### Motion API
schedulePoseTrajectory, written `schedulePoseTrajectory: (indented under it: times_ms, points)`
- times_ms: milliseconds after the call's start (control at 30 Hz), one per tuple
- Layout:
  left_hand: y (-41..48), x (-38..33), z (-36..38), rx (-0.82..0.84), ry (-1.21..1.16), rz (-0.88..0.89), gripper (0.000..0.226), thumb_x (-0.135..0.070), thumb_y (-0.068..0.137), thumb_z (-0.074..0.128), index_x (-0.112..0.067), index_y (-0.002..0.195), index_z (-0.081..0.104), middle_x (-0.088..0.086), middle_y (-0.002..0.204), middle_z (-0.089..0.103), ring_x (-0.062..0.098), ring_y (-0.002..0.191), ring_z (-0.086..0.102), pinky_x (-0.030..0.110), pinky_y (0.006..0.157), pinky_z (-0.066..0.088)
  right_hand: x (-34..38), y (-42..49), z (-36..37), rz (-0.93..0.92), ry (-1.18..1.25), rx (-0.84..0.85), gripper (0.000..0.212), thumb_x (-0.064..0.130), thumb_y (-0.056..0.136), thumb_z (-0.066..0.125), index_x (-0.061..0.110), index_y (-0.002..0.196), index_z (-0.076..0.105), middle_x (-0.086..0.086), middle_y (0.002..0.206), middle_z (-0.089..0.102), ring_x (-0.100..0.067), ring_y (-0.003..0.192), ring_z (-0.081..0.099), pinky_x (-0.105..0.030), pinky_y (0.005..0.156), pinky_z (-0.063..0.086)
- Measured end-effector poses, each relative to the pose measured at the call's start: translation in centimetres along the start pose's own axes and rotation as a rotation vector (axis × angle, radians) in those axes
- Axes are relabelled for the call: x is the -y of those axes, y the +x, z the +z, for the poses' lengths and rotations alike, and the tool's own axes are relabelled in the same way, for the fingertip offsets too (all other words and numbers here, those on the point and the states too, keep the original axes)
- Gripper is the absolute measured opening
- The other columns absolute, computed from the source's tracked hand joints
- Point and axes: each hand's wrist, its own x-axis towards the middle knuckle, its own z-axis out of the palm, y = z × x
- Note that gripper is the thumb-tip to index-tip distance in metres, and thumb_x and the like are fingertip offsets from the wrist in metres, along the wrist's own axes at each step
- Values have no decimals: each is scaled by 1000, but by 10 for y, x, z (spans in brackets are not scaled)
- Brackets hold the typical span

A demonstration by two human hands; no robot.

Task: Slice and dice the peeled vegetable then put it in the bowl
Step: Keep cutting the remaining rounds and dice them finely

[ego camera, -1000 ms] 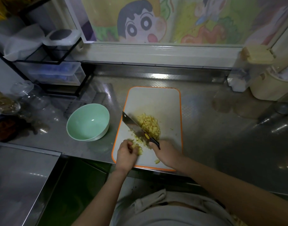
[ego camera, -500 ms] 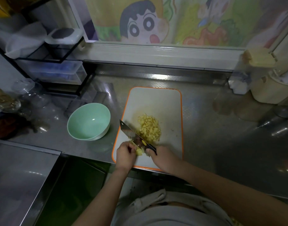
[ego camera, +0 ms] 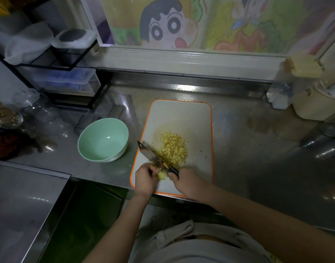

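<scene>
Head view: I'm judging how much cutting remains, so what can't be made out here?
- uncut piece: head view, the left hand covers part, so its size is unclear.
- knife handle: head view, the right hand wraps it.
- jars at the left edge: head view, dark and partly cut off; contents unreadable.

Most of the peeled vegetable is a heap of small pale-yellow cubes (ego camera: 174, 149) in the middle of the white, orange-rimmed cutting board (ego camera: 181, 118). One uncut chunk (ego camera: 161, 176) lies by the board's near edge, under the knife (ego camera: 147, 151). The mint-green bowl (ego camera: 98, 143) stands upright and empty just left of the board.
</scene>
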Motion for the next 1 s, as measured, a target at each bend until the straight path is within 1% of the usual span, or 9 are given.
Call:
schedulePoseTrajectory:
  times_ms: [100,167,300,433,500,667,800,900,1000]
  points:
    - [0,0,-1,1,8,0,19,1,78,62,-11,66,56,1,67,55,18,65,49,19,54,24,0,0,1,2,-5,-4,40,38,100,38,7,77,48,-2,62,42,-16,57,44,-24,46,29]
    - [-1,-1,0,-3,16,12,18,2,78,63,-10,66,56,0,66,54,18,65,48,19,54,23,-1,0,4,4,-11,-6,40,39,100,38,6,80,49,-4,64,45,-17,57,46,-25,48,31]
    - [-2,-2,-1,-15,7,17,18,1,79,63,-9,66,56,1,67,55,17,66,48,19,54,24,-3,1,7,25,-8,-27,38,39,99,39,6,84,50,-11,78,54,-24,70,54,-27,60,39]
    - [-3,-2,-2,-17,-1,21,17,1,80,64,-9,68,56,1,69,56,17,67,49,19,56,24,-4,2,14,42,-22,-31,39,42,99,37,7,90,53,-13,84,55,-29,80,61,-35,67,47]
    - [-3,-2,-2,-23,1,24,18,1,79,65,-10,68,56,2,70,55,18,68,49,20,57,25,-4,2,16,44,-43,-40,39,42,99,36,7,92,53,-15,88,57,-30,83,62,-36,71,49]
    - [-5,-3,-2,-5,2,38,18,2,81,63,-10,71,54,3,73,54,18,69,49,19,57,25,-8,5,16,33,-22,-34,38,43,99,36,9,85,47,-12,82,52,-29,78,57,-36,69,48]
    - [-10,0,1,-8,-27,55,17,3,81,60,-10,82,50,8,84,55,22,74,53,18,61,29,-9,4,17,23,-43,-29,37,42,99,36,9,86,46,-11,84,50,-29,80,57,-36,69,46]
    - [-12,-1,1,-21,-4,75,14,5,81,60,-1,93,55,10,95,50,20,77,51,15,66,30,-7,5,15,12,-18,-23,37,41,99,37,8,85,47,-12,84,52,-28,78,57,-34,68,46]
    - [-12,-1,1,-36,34,73,16,4,81,61,3,96,59,15,101,52,27,83,56,15,66,30,-6,6,12,4,1,-15,37,39,100,38,6,84,48,-13,81,53,-25,73,53,-31,65,43]
